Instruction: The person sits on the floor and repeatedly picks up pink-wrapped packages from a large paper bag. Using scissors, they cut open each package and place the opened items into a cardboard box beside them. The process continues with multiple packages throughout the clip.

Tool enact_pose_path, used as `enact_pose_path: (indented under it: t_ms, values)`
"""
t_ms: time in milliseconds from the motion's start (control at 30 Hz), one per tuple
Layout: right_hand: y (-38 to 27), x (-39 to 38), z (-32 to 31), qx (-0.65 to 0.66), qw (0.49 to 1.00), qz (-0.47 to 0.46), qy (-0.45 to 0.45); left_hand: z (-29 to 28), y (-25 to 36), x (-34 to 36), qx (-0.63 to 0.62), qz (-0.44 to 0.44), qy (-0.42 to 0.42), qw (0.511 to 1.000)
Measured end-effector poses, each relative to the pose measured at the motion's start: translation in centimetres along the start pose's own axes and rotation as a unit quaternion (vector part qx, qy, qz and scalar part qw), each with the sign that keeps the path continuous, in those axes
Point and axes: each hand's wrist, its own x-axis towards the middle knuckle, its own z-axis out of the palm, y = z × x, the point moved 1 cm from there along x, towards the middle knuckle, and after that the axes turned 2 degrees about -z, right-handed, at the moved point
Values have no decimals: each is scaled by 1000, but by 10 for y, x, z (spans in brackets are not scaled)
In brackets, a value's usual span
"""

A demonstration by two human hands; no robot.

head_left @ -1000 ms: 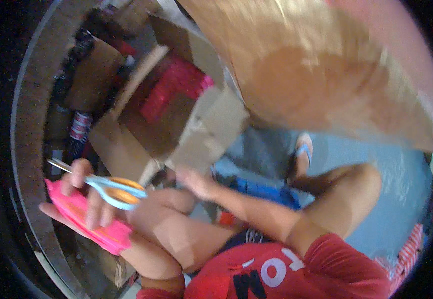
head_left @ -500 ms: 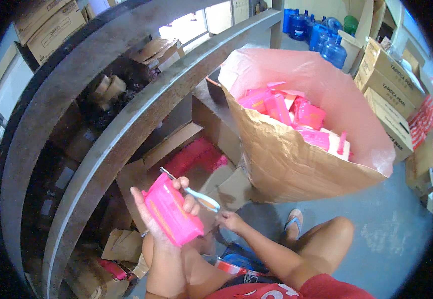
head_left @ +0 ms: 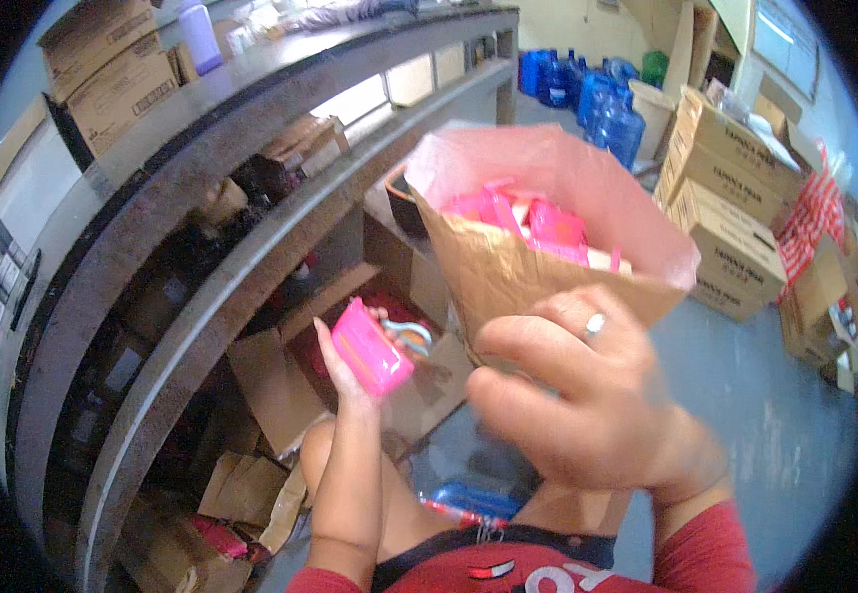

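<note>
My left hand is wrapped round a shiny pink plastic packet. Scissors with light blue and orange handles are held in the same hand, under its fingers; their blades are hidden. Raised close in front of me, my right hand has curled fingers and a ring, slightly smeared by motion; what they hold, if anything, cannot be made out. Beyond it stands a large brown paper sack with a pale lining, several pink packets inside. Behind my left hand is an open cardboard box with pink packets.
A metal-framed bench runs along my left, boxes beneath it. Stacked cartons stand at the right, blue water jugs at the back. An opened carton lies at lower left.
My right hand has risen from beside my left hand to close in front of me. The left hand, still holding the packet and scissors, has moved forward. The view has shifted.
</note>
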Motion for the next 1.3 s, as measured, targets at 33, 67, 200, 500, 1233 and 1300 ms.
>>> enact_pose_path:
  t_ms: [33,67,200,500,1233,1300]
  values:
    - [-18,7,-16,-45,998,-26,43,-2,-3,-1,-9,-27,-11,1000]
    - [-30,13,-28,-85,995,-56,0,-3,-7,-1,-18,-46,-26,998]
    - [-58,23,-57,-97,987,-124,4,-6,-15,1,-29,-36,21,999]
    - [-84,11,-71,-82,976,-193,-58,-7,-4,-3,-29,-9,-23,999]
    - [30,-71,211,230,932,276,46,0,-31,-2,4,-44,24,999]
    - [36,-80,223,219,935,273,55,-1,-40,-3,4,-67,22,998]
